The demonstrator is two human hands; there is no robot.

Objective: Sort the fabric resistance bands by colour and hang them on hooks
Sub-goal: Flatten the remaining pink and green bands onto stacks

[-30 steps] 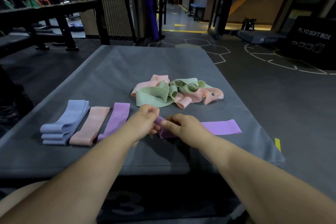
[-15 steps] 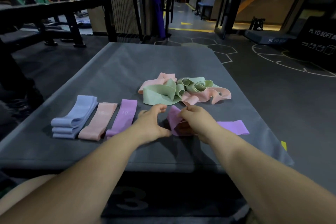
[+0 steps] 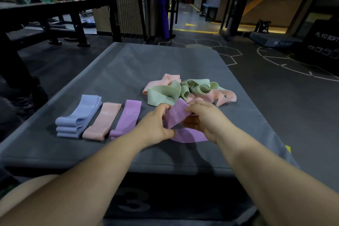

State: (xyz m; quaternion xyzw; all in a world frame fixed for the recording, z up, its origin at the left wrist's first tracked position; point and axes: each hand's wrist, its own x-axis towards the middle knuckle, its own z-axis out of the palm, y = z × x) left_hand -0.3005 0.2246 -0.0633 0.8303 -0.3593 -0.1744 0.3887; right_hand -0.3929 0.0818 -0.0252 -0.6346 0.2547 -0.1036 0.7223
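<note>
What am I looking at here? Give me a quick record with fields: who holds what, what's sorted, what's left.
Surface: grey padded box
In hand: purple band, pinched by left hand and right hand, one end lifted
Sorted row, left to right: blue stack, pink band, flat purple band
Unsorted: tangled pile of green and pink bands
Hooks: none in view

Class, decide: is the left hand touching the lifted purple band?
Touching. The head view shows the left hand gripping the lifted purple band at its left edge, with no gap between them.
</note>
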